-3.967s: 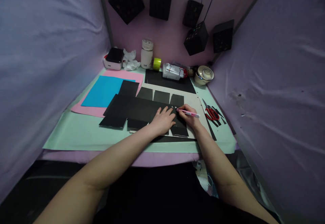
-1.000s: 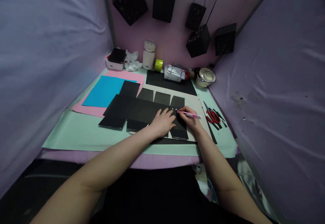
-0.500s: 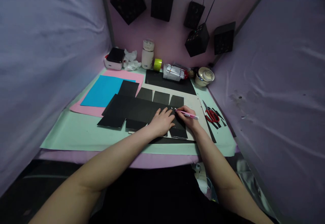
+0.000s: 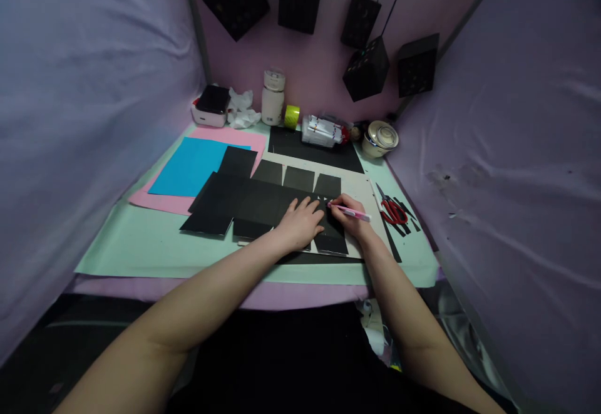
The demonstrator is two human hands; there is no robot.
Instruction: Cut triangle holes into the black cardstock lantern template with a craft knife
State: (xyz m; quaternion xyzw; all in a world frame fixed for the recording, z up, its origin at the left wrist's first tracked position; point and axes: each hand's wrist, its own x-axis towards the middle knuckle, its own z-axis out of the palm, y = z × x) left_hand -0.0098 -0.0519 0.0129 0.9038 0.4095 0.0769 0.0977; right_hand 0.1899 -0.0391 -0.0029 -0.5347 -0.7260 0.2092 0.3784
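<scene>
Pink pen-like tool (image 4: 355,214): its tip has crept a tiny bit toward the right edge of the counter (image 4: 136,248) since half a second ago; almost all else has stayed put.
Black card (image 4: 248,198): it lies flat in the middle of the counter, closer to the near edge than to the far one. Its long way runs left to right, with the right end a little nearer the person. Flaps stick out on both long sides.
White board (image 4: 355,187): it is under the right part of the card and peeks out on the right.
Right hand (image 4: 348,213): its grip is closed around the front of the tool, over the card's right end.
Tool's slant: the tip points to the far left, the tail to the near right. I cannot tell if it is a pen or a small knife.
Left hand (image 4: 301,225): it is flat on the card with fingers spread, and its grip holds nothing.
Tip and fingers: the tip is just to the right of the left fingertips, near but not touching. Small white marks are close by. The right hand is the nearer one to the card's right end.
Red-handled scissors (image 4: 394,212): they lie near the counter's right edge, blades toward the far edge, with black scraps (image 4: 402,228) beside them.
</scene>
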